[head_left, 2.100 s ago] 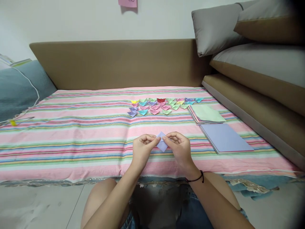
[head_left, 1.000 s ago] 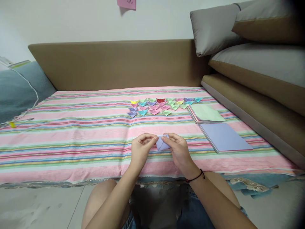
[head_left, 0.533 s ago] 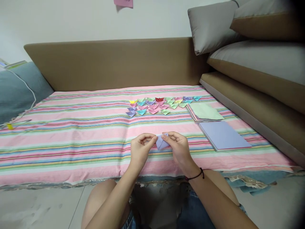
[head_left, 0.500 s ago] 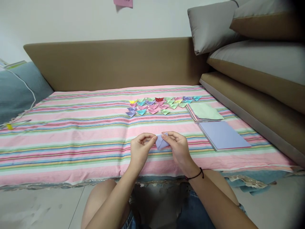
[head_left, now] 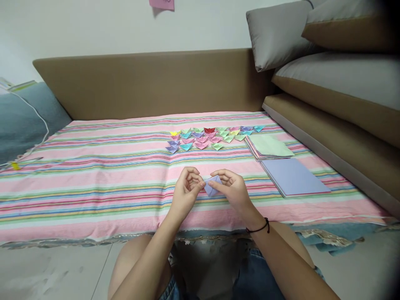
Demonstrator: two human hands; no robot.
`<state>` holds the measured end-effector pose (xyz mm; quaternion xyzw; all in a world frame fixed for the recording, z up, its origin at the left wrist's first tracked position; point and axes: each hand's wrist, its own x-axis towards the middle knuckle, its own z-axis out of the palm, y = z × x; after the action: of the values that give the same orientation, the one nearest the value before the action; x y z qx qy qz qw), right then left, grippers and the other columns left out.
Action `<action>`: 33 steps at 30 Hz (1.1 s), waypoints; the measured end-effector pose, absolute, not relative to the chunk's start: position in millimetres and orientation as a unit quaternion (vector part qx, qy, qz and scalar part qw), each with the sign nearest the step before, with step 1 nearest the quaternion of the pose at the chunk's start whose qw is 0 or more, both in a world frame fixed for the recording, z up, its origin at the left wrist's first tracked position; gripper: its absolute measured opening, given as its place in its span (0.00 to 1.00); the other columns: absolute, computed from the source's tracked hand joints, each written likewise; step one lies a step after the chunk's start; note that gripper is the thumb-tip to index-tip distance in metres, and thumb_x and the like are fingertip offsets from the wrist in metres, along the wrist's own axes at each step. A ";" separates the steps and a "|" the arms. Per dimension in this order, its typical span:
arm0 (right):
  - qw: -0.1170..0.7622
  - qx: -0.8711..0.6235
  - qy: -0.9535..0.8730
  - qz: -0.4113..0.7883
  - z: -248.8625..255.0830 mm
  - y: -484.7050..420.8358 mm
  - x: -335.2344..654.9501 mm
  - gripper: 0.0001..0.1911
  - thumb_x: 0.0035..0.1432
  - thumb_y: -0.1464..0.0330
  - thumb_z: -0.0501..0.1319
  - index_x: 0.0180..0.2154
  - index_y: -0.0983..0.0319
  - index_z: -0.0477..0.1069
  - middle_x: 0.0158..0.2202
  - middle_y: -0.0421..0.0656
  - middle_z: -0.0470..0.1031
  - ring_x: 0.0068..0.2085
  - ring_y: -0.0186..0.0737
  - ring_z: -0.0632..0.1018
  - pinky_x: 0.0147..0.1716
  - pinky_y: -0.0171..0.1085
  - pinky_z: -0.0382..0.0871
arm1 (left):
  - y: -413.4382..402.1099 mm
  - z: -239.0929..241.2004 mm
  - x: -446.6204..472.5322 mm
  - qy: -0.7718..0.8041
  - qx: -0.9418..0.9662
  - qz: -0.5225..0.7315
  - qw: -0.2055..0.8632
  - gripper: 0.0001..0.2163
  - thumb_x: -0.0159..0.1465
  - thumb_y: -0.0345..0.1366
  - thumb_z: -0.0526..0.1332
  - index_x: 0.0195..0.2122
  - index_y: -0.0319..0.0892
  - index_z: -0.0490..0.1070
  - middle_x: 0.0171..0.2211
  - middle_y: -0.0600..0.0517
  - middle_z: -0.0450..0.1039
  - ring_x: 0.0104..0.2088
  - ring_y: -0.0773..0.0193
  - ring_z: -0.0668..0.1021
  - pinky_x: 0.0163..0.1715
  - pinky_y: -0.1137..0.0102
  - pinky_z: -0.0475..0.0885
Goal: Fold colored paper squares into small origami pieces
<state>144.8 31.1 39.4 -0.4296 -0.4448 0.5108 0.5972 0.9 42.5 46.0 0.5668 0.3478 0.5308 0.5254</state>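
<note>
A small piece of folded lilac paper [head_left: 213, 191] is held between my two hands, just above the striped cloth. My left hand [head_left: 186, 189] pinches its left corner between thumb and fingers. The thumb of my right hand [head_left: 233, 187] presses on its front, with the fingers bent behind it. Diagonal crease lines show on the paper's face. Beyond my hands, several small folded paper boats [head_left: 201, 142] stand in rows on the cloth, in pink, blue, green, yellow, purple and red.
A pad of pale green paper [head_left: 270, 146] and a stack of lilac paper [head_left: 295, 177] lie to the right. Grey and brown cushions [head_left: 337, 83] are piled along the right side. A white cable [head_left: 40, 118] runs over a blue cushion [head_left: 21, 121] at left. The striped cloth [head_left: 93, 179] covers the seat.
My right thumb has moved down and left across the lilac paper's front. My left fingers have lifted and spread a little, and the paper has turned slightly.
</note>
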 end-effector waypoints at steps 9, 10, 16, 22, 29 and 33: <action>0.601 -0.441 -0.420 0.518 39.9 31.3 147.6 0.13 0.40 0.64 0.69 0.30 0.64 0.75 0.23 0.41 0.75 0.24 0.36 0.73 0.22 0.34 0.68 | 41.3 46.2 3.3 0.361 0.558 0.532 0.525 0.11 0.53 0.29 0.63 0.34 0.42 0.61 0.25 0.56 0.66 0.27 0.70 0.69 0.28 0.76 0.64; 0.601 -0.440 -0.419 0.519 40.2 31.2 147.9 0.12 0.41 0.64 0.69 0.29 0.64 0.75 0.22 0.41 0.75 0.23 0.36 0.73 0.22 0.34 0.69 | 41.4 46.2 3.4 0.359 0.556 0.533 0.528 0.11 0.53 0.29 0.63 0.34 0.42 0.60 0.25 0.57 0.67 0.27 0.70 0.69 0.28 0.76 0.65; 0.598 -0.424 -0.428 0.529 38.9 30.9 151.1 0.09 0.42 0.64 0.68 0.27 0.63 0.75 0.23 0.41 0.75 0.25 0.37 0.75 0.25 0.36 0.70 | 41.9 49.1 1.5 0.359 0.555 0.527 0.534 0.12 0.52 0.30 0.64 0.33 0.43 0.60 0.24 0.57 0.67 0.26 0.70 0.71 0.27 0.76 0.66; 0.591 -0.416 -0.436 0.536 36.4 33.9 151.0 0.09 0.42 0.64 0.68 0.26 0.63 0.74 0.26 0.41 0.76 0.26 0.36 0.74 0.25 0.34 0.69 | 41.5 49.9 -0.2 0.368 0.547 0.517 0.545 0.13 0.50 0.31 0.65 0.33 0.43 0.60 0.23 0.57 0.68 0.25 0.70 0.71 0.27 0.75 0.66; 0.578 -0.433 -0.416 0.553 36.8 31.1 144.9 0.29 0.40 0.64 0.70 0.45 0.61 0.66 0.22 0.37 0.75 0.22 0.35 0.74 0.24 0.34 0.67 | 41.0 43.6 4.4 0.385 0.468 0.576 0.548 0.14 0.49 0.30 0.66 0.30 0.42 0.59 0.21 0.58 0.70 0.24 0.70 0.72 0.29 0.74 0.66; 0.599 -0.426 -0.424 0.529 37.2 30.5 144.4 0.26 0.40 0.65 0.70 0.42 0.60 0.63 0.20 0.36 0.75 0.21 0.35 0.73 0.23 0.33 0.67 | 40.9 43.6 5.8 0.378 0.470 0.578 0.550 0.15 0.49 0.30 0.66 0.31 0.43 0.58 0.21 0.58 0.71 0.23 0.70 0.71 0.28 0.75 0.66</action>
<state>144.4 30.5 37.2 -0.4262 -0.4237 0.5288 0.5994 5.8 40.9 43.6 0.4696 0.3784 0.5783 0.5495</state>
